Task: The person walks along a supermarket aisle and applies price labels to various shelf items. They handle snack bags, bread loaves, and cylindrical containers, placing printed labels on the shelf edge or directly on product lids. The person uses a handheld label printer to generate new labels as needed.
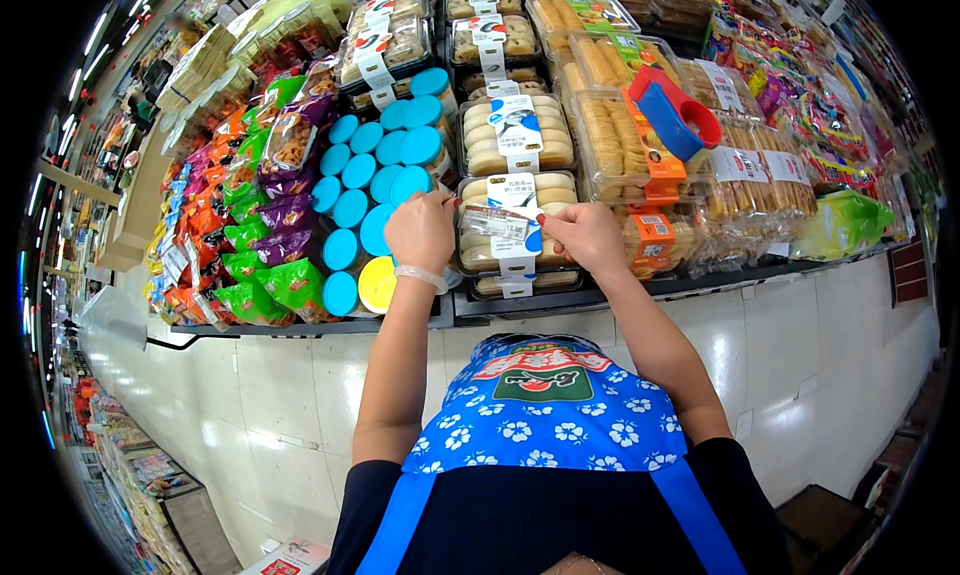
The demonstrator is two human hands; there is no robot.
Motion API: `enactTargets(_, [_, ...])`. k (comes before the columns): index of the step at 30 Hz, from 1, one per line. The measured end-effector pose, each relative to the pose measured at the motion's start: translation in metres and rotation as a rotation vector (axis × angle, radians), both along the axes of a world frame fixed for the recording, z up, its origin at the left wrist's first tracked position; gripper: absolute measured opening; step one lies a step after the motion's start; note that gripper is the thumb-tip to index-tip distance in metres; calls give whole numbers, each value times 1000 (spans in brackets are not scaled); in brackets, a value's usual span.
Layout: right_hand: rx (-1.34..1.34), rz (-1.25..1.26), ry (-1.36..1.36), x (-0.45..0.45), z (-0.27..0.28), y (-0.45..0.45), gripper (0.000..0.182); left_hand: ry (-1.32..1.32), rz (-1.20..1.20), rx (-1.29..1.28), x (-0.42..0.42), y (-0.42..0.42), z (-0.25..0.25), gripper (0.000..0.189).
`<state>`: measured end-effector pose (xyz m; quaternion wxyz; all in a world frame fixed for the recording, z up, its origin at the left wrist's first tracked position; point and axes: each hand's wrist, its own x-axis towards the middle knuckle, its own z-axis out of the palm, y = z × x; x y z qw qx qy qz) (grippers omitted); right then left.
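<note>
A printed price tag (491, 222) in a clear sleeve is stretched between my two hands. My left hand (421, 234) pinches its left end, and my right hand (589, 237) pinches its right end. Under the tag lies a clear clamshell pack of pale bread rolls (476, 256), wrapped with a white and blue paper band. A similar pack of rolls (517, 134) sits just behind it. Jars with blue lids (360, 171) stand beside my left hand, and one jar has a yellow lid (377, 284). Which fingers touch the pack cannot be told.
A red and blue plastic tool (675, 114), perhaps a tape dispenser, rests on boxed pastries (611, 132) at the right. Bagged snacks (247, 222) fill the left side. The display's dark front edge (540, 305) runs before me, above the tiled floor (300, 395).
</note>
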<state>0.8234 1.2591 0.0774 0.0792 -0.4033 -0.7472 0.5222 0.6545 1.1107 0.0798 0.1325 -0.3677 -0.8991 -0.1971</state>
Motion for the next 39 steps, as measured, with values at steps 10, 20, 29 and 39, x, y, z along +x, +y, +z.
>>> enactTargets(10, [599, 147, -225, -14, 1, -7, 29, 58, 79, -89, 6, 1, -12, 15])
enactTargets(20, [274, 34, 178, 7, 2, 20, 30, -550, 0, 627, 13, -5, 23, 12])
enactTargets(29, [-272, 158, 493, 4, 27, 6, 13, -750, 112, 937, 57, -38, 63, 22])
enactTargets(39, [-566, 462, 346, -45, 35, -122, 12, -350, 231, 976, 74, -204, 67, 33])
